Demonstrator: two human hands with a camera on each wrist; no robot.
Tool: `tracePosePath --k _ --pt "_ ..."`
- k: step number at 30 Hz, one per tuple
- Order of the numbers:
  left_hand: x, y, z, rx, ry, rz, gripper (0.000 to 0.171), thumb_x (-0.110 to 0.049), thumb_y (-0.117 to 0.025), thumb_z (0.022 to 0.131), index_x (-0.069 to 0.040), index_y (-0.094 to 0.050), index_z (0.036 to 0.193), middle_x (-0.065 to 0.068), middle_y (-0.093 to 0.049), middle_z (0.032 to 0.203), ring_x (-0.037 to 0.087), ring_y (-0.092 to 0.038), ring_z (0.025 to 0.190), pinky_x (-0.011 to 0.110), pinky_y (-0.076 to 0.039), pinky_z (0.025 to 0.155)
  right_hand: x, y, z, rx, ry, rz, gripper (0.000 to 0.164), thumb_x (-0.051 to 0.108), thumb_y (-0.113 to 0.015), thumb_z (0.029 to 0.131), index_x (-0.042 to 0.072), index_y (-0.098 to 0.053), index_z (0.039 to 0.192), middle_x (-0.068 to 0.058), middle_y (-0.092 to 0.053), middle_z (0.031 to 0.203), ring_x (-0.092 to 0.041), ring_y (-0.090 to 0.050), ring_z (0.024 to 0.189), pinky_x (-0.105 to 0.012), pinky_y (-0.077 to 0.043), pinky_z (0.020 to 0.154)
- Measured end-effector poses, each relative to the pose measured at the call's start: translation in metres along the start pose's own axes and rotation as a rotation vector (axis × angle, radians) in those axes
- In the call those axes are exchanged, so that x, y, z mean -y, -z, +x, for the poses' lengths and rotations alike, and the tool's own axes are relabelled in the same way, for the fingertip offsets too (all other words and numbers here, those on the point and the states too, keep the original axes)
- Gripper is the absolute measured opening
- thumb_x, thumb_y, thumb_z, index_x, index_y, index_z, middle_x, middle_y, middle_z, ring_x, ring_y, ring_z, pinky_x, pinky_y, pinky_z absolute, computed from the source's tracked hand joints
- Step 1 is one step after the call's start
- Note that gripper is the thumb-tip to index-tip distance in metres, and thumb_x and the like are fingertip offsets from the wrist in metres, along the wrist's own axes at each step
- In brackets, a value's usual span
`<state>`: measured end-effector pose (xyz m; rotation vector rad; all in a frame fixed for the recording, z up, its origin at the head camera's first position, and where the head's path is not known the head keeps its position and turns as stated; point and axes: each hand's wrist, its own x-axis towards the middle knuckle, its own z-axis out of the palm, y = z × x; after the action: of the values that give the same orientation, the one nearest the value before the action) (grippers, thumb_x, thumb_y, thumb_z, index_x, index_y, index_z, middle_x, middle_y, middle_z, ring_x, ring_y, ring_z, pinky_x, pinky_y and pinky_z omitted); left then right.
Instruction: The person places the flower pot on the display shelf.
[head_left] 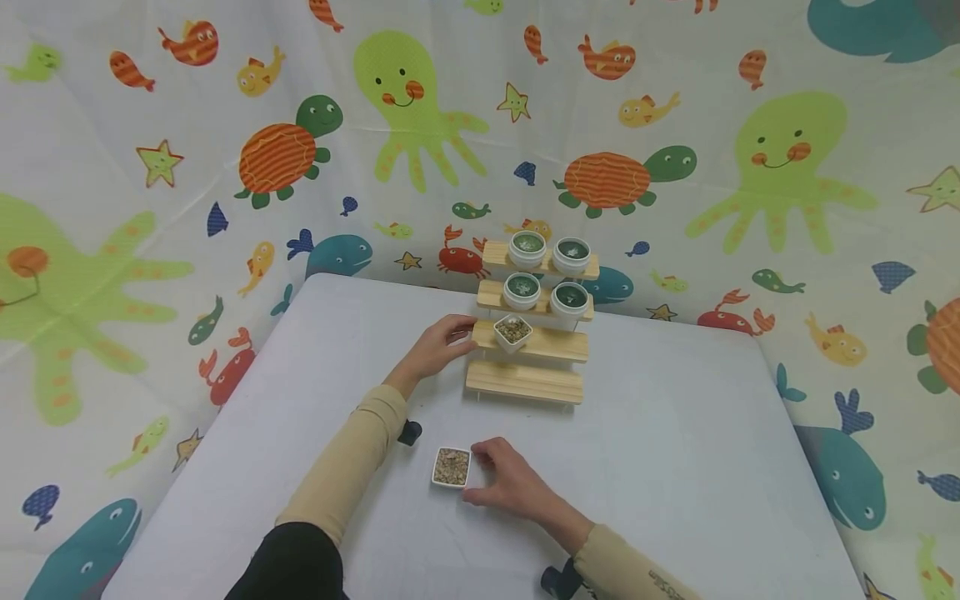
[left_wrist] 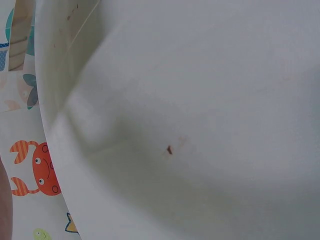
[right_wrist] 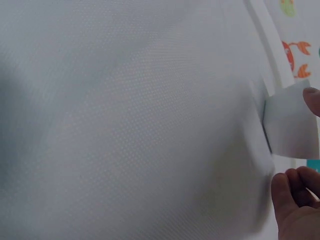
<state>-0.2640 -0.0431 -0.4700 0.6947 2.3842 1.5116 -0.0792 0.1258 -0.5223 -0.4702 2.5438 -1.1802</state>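
Observation:
My left hand holds the left end of the third step of a tiered wooden stand, thumb and fingers at the board's edge. Beside it on that step, a white square bowl of brownish dried bits sits turned cornerwise. My right hand is at a second square bowl with similar contents, on the table. Its thumb and fingers are spread apart at the bowl's right side. In the right wrist view this bowl shows its plain white wall, with fingertips near two of its corners.
Round white bowls with dark green contents stand in pairs on the upper two steps, among them one bowl. The lowest step is bare wood. A white cloth covers the table; a sea-animal curtain hangs behind and around it.

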Motion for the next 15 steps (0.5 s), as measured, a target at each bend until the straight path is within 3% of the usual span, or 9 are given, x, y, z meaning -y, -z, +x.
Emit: tracePosePath --k 4,11,15 --pt "-0.001 0.0 -0.001 0.002 -0.01 0.023 0.05 -0.012 -0.062 0.087 0.004 -0.044 0.131 0.019 -0.048 0.131 0.029 -0.048 0.123 0.036 -0.042 0.106 -0.001 -0.005 0.001 -0.007 0.024 -0.015 0.064 0.037 -0.076 0.07 0.005 -0.052 0.12 -0.004 -0.053 0.108 -0.013 -0.053 0.096 -0.023 -0.05 0.086" --pt "0.027 -0.005 0.01 -0.025 0.004 0.032 0.052 -0.025 -0.065 0.085 -0.007 -0.047 0.131 0.008 -0.05 0.131 0.019 -0.049 0.122 0.028 -0.043 0.105 -0.001 -0.009 0.003 0.008 -0.01 -0.021 0.059 0.033 -0.075 0.072 0.008 -0.052 0.12 0.0 -0.052 0.106 -0.009 -0.051 0.093 -0.02 -0.05 0.082" --pt "0.029 -0.005 0.011 -0.026 0.006 0.031 0.052 -0.025 -0.065 0.086 -0.007 -0.047 0.131 0.007 -0.05 0.131 0.019 -0.049 0.122 0.027 -0.043 0.105 0.0 -0.009 0.004 0.007 -0.014 -0.014 0.058 0.03 -0.075 0.072 0.008 -0.052 0.12 0.001 -0.053 0.106 -0.01 -0.052 0.093 -0.019 -0.05 0.08"
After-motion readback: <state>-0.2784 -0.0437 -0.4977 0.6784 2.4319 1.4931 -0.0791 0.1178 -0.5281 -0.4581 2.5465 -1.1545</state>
